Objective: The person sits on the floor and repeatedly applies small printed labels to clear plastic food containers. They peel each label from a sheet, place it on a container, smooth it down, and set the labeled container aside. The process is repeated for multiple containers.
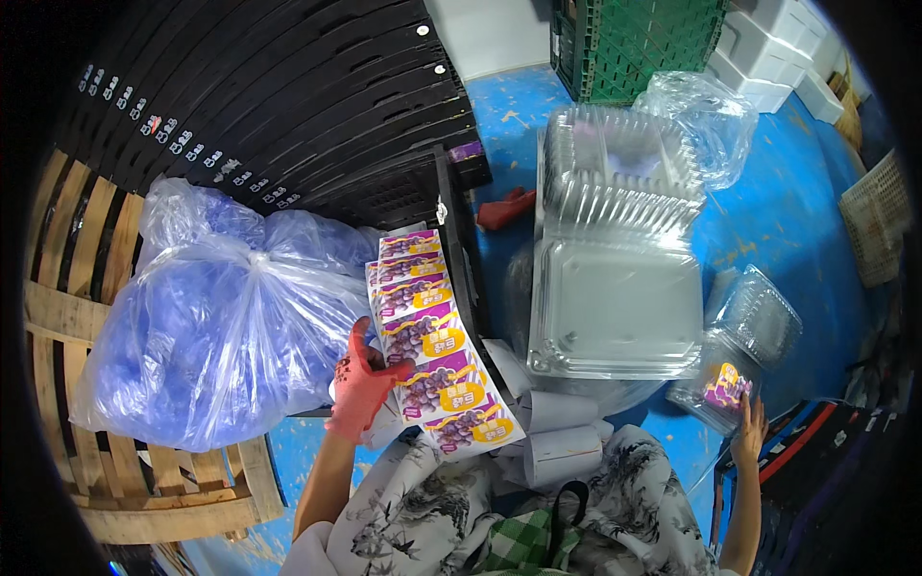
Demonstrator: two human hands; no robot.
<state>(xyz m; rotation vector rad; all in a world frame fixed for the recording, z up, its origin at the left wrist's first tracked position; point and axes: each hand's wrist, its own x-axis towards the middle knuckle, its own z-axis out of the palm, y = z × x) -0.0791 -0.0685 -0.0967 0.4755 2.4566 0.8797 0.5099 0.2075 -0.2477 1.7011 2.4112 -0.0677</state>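
Observation:
My left hand [360, 392], in a red work glove, pinches the edge of a strip of purple and yellow grape-picture labels [442, 384]. The strip hangs across the black crate's edge and over my lap. My bare right hand [748, 430] is stretched out at the right, fingertips at the side of a clear plastic clamshell box [713, 408]. A single grape label [728, 386] is on that box. The box's lid [754, 312] stands open beyond it. Between my hands rises a tall stack of open clear clamshell boxes [619, 307].
A loose red glove [506, 208] lies beside the stack. Label backing paper [562, 456] curls near my knees. Left are a bag of bluish plastic [216, 336], a wooden pallet [58, 312] and black crates [336, 77]. A green crate [639, 48] and white boxes [768, 48] stand behind.

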